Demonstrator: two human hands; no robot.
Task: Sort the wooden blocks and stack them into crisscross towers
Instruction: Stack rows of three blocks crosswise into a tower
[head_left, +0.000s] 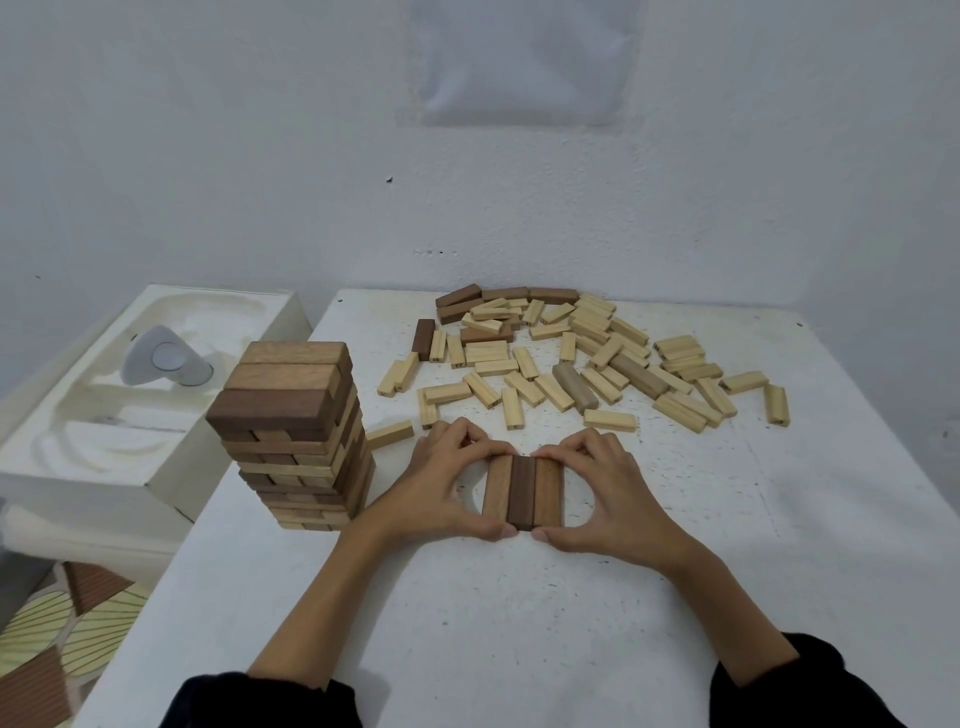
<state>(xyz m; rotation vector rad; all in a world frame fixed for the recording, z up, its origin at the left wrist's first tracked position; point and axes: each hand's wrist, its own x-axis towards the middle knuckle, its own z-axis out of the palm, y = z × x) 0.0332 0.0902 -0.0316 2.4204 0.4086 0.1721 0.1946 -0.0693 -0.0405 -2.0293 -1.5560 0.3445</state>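
Observation:
Three brown wooden blocks lie side by side on the white table, forming one flat row. My left hand and my right hand hold this row together, fingers at its far end and thumbs at its near end. A tall crisscross tower of brown blocks stands to the left of my hands. Farther back lies a spread pile of loose blocks, mostly pale with a few brown ones.
One pale block lies alone between the tower and my left hand. A white moulded box sits off the table's left edge. The wall rises right behind the table.

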